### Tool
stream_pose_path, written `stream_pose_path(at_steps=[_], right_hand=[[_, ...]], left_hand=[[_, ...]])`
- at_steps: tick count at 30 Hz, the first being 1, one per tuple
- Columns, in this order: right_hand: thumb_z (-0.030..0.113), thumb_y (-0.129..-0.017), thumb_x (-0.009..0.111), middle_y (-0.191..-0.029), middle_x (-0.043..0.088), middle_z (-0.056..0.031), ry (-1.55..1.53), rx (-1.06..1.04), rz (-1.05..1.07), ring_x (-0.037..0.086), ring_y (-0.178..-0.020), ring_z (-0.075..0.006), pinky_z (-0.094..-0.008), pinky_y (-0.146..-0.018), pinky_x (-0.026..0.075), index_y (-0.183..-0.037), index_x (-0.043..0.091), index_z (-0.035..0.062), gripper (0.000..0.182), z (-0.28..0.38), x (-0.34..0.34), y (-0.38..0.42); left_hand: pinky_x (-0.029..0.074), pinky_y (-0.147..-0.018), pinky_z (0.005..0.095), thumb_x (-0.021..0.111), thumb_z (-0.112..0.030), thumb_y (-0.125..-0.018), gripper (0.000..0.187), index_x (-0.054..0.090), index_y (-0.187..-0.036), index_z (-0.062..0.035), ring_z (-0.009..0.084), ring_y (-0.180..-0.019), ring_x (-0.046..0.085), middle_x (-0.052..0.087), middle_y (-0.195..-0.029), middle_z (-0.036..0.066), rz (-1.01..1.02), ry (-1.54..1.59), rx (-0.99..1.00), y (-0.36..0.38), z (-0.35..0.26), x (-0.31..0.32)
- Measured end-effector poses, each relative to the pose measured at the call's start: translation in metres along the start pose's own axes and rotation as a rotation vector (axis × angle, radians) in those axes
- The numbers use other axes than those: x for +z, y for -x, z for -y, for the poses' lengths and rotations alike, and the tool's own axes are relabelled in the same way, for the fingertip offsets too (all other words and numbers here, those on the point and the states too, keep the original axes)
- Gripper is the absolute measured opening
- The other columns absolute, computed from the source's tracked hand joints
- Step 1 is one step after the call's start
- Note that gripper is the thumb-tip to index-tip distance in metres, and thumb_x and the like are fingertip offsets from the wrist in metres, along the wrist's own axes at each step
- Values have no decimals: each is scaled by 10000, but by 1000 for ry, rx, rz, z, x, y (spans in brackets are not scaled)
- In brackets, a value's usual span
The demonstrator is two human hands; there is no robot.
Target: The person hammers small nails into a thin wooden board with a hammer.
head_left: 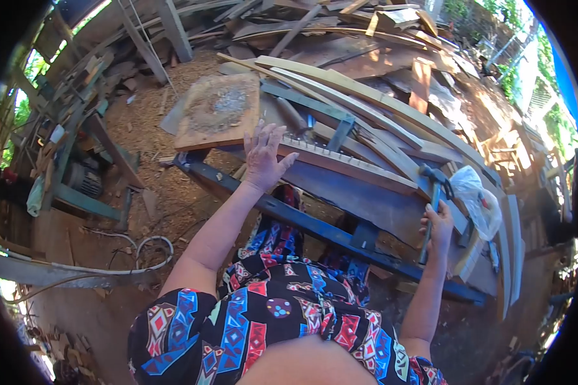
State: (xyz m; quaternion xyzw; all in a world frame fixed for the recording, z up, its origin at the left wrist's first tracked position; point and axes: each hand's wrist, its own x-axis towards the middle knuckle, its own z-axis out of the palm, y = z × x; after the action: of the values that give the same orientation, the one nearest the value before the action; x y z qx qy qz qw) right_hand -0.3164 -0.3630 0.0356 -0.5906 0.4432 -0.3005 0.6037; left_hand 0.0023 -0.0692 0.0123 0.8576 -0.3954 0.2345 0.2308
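Observation:
My left hand (263, 157) has its fingers spread, at the left end of a long wooden strip (353, 168). A row of nails stands upright along part of that strip. Beside the hand is a thick square board (192, 122) with a rough grey patch in its middle. My right hand (438, 228) is wrapped round the handle of a hammer (436, 196), its head upward, to the right of the strip's end. Close by the hammer lies a clear plastic bag (475, 199) with something white and red in it.
A dark bench rail (315, 224) runs between my body and the strip. Long pale planks (366, 96) lie behind. Scrap wood (340, 35) is heaped at the back. Sawdust covers the ground (141, 122) at left, with a white cable (154, 250) and a motor (85, 178).

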Motion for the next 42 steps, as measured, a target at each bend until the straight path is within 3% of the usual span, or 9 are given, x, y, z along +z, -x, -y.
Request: stream_pose_path(at_steps=[1, 5, 11, 16, 22, 26, 31, 34, 42], right_hand=[[129, -853, 671, -950, 601, -83, 132, -14, 39, 616, -774, -144, -280, -535, 506, -1280, 499, 2, 477, 4, -3, 1], [164, -819, 688, -1203, 538, -255, 766, -469, -104, 507, -1173, -386, -443, -985, 400, -1364, 366, -80, 678, -21, 3, 0], [156, -811, 683, -1247, 492, -250, 1133, -387, -189, 516, -1145, -386, -443, -933, 447, -1426, 255, -44, 776, -19, 26, 21], [165, -804, 698, -1209, 515, -233, 1158, -425, -232, 538, -1106, -372, -433, -903, 464, -1422, 261, -43, 785, -24, 26, 20], [160, -791, 712, -1187, 525, -224, 1165, -464, -249, 551, -1079, -368, -428, -885, 471, -1415, 272, -43, 789, -23, 28, 21], [158, -782, 722, -1192, 524, -229, 1157, -484, -238, 549, -1084, -371, -427, -889, 471, -1411, 277, -45, 796, -28, 26, 17], [156, -775, 720, -1214, 522, -244, 1146, -499, -232, 536, -1112, -388, -434, -922, 455, -1408, 286, -49, 793, -30, 24, 16], [150, -770, 721, -1214, 524, -245, 1135, -493, -229, 535, -1115, -389, -434, -928, 450, -1407, 287, -52, 797, -30, 24, 15], [140, -763, 726, -1179, 534, -233, 1119, -529, -226, 553, -1072, -371, -427, -893, 461, -1405, 283, -53, 803, -31, 20, 15]], left_hand=[[193, -1099, 535, 677, -508, -784, 711, 467, -1336, -114, 344, -1351, 317, 455, -1347, 146, -14, -105, -30, 0, 12, -3], [149, -1101, 587, 681, -565, -753, 784, 446, -1346, -109, 350, -1388, 261, 437, -1378, 162, -32, -214, -338, -3, 77, -19], [287, -1033, 555, 704, -575, -746, 803, 450, -1322, -76, 348, -1305, 384, 470, -1348, 190, -163, -460, -797, 11, 198, -48], [506, -620, 408, 853, -420, -644, 579, 639, -1052, -70, 244, -679, 626, 665, -850, 94, 70, 651, -1207, 22, 281, -46], [401, -460, 264, 844, -385, -664, 348, 655, -857, -166, 150, -509, 483, 586, -695, 3, 130, 855, -1642, 6, 265, -77], [402, -471, 254, 818, -354, -699, 328, 639, -895, -161, 164, -553, 511, 592, -744, 11, 121, 867, -1598, 6, 254, -74], [569, -597, 460, 752, -143, -752, 313, 535, -969, -81, 248, -773, 628, 604, -948, 91, -253, 1457, -1257, -20, 236, -80], [567, -698, 560, 713, -42, -755, 297, 489, -948, -65, 272, -806, 648, 598, -965, 128, -411, 1189, -1077, -54, 241, -93], [448, -609, 251, 750, -65, -733, 243, 511, -776, -77, 75, -685, 520, 555, -736, -16, -292, 752, -468, -116, 229, -150]])
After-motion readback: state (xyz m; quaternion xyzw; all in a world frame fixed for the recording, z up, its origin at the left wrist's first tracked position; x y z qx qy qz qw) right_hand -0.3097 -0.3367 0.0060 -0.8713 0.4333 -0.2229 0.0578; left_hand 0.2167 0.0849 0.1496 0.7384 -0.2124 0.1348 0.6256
